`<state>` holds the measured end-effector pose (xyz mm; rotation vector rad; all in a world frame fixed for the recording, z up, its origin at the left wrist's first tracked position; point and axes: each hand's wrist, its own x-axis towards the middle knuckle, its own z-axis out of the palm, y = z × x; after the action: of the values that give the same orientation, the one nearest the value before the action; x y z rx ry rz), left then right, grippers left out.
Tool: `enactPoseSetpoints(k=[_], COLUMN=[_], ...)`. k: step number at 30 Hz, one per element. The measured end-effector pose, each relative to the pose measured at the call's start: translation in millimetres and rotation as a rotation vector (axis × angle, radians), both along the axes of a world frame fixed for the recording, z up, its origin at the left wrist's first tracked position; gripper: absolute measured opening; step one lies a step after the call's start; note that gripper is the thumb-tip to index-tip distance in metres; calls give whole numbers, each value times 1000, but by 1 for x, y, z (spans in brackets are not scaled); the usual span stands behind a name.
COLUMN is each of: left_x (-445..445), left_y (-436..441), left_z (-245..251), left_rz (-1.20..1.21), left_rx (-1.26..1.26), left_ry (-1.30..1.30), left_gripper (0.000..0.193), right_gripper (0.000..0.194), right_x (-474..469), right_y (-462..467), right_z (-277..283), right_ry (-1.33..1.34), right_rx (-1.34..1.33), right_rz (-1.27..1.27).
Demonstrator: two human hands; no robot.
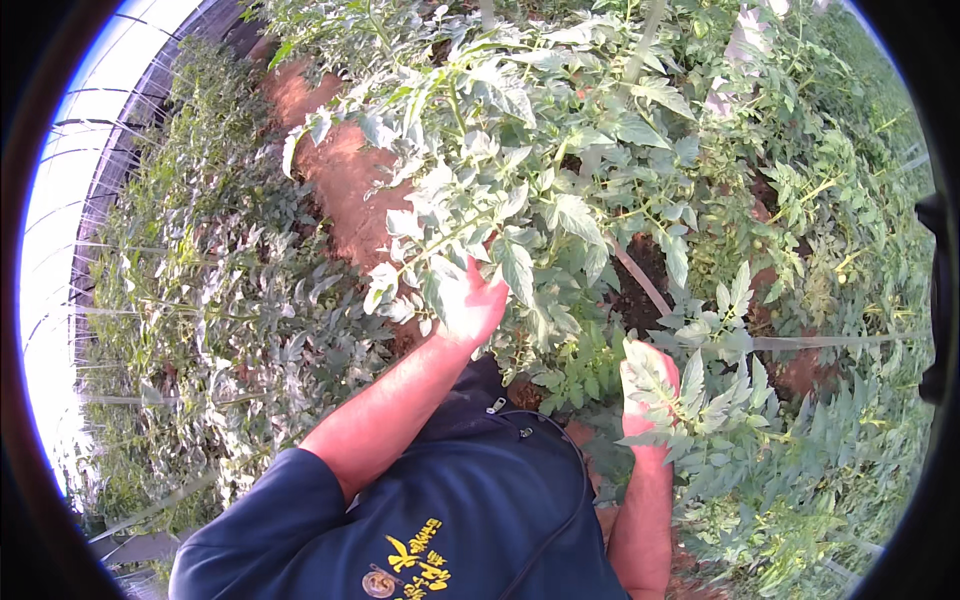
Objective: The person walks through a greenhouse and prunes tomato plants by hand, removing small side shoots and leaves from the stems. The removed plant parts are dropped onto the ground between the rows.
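Note:
My left hand (474, 304) reaches into the foliage of a tomato plant (577, 217) in front of my body. Its palm is brightly lit, and leaves cover part of the fingers, so any grip on a stem is hidden. Lower and to the right, my right hand (649, 386) is raised among tomato leaves (705, 397). A leaf lies across its palm and hides most of the fingers; whether they are closed on a stem cannot be told.
Dense tomato rows stand at the left (262, 315) and right (832, 187). Reddish bare soil (352, 195) runs between plants. A pale flat strap (825, 342) stretches across the right side. The greenhouse's curved wall (60, 202) borders the far left. A cable (574, 450) hangs over my dark shirt.

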<state>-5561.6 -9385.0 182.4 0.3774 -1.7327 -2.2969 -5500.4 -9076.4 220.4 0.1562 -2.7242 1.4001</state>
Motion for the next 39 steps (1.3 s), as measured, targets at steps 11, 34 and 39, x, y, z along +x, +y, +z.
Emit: enactPoseSetpoints(k=[11,34,39], left_x=[-143,-110,-129], left_y=[-2,-33,-5], left_z=[-64,29,74], left_rz=[-826,-770,-741], left_rx=[720,-591,-609], left_ry=[140,481,303], left_gripper=[55,47,39], right_gripper=[50,52,62], right_x=[-150,-173,-153], right_y=[-129,-146,-176], right_z=[118,160,289], right_ry=[-25,-268,-289], right_rx=[-527,-650,-107], right_rz=[-159,-145,26])
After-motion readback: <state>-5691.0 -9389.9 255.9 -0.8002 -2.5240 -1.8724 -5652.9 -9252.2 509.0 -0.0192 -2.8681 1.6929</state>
